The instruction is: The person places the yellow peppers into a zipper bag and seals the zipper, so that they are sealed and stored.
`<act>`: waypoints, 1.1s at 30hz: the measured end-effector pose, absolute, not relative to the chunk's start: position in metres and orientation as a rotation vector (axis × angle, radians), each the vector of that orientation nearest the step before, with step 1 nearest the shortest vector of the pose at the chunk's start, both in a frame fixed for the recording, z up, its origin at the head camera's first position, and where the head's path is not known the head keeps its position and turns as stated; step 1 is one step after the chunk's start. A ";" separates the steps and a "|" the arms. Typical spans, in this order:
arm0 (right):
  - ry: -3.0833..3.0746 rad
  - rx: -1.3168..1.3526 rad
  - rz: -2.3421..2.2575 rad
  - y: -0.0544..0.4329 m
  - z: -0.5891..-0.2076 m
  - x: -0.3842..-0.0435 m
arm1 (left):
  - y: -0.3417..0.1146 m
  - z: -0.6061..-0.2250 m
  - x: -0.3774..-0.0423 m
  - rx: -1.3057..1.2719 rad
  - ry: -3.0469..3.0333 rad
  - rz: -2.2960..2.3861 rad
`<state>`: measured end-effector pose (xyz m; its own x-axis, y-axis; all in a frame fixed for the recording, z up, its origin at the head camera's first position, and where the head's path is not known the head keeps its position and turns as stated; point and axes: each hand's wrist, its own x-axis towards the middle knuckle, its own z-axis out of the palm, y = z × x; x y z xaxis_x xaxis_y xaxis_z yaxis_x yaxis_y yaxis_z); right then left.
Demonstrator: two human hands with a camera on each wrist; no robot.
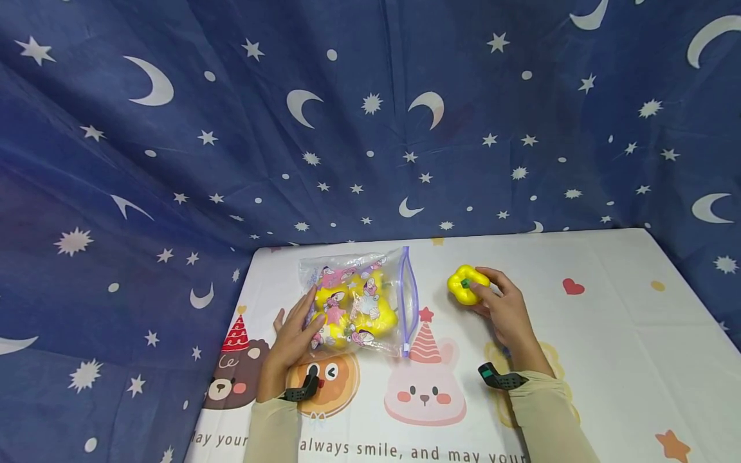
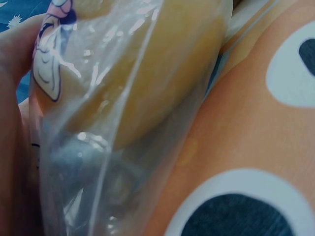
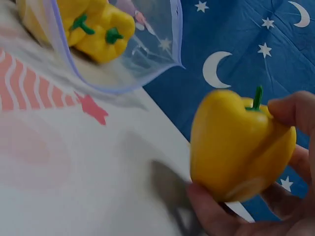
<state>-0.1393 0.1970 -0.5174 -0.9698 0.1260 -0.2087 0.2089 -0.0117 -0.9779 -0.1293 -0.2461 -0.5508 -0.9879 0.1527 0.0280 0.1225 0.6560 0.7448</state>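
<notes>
Pinched between thumb and curled fingers, a glossy yellow bell pepper with a short green stem is held by the right hand. It appears lifted, with its shadow falling on the surface below. The left hand grips nothing that I can make out; its fingers lie extended over the closed end of a clear plastic zip bag with pink cartoon prints and a lilac edge, seemingly to steady it. Both wrists carry black strapped devices.

The step in hand looks like handling one pepper beside the bag; whether it goes in or has come out, these views do not settle. Either way, the next move calls for a steady bag and a mouth that stays wide. That mouth gapes rightward, facing the held pepper, which is near it but apart.

Inside, several more yellow peppers crowd together toward the left hand's side; the right wrist view shows two green stems near the opening. The limp film could fold inward or catch on a stem, and those peppers take up much of the room.

Under everything spreads a white printed tablecloth; behind its far edge hangs a dark blue curtain with white moons and stars.
</notes>
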 end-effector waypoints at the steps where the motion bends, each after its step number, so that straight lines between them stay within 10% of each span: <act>1: 2.107 0.340 -2.192 0.195 -0.517 -0.139 | -0.246 -0.550 -0.129 0.233 2.824 1.264; 33: 1.271 0.127 -2.404 0.123 -0.524 -0.140 | -0.246 -0.549 -0.129 0.213 2.820 1.247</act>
<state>-0.1396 0.1234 -0.5238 -0.9090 -0.3181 -0.2693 0.4017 -0.4963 -0.7696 -0.1294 -0.2461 -0.5491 -0.9892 0.1463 0.0094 0.1054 0.6649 0.7394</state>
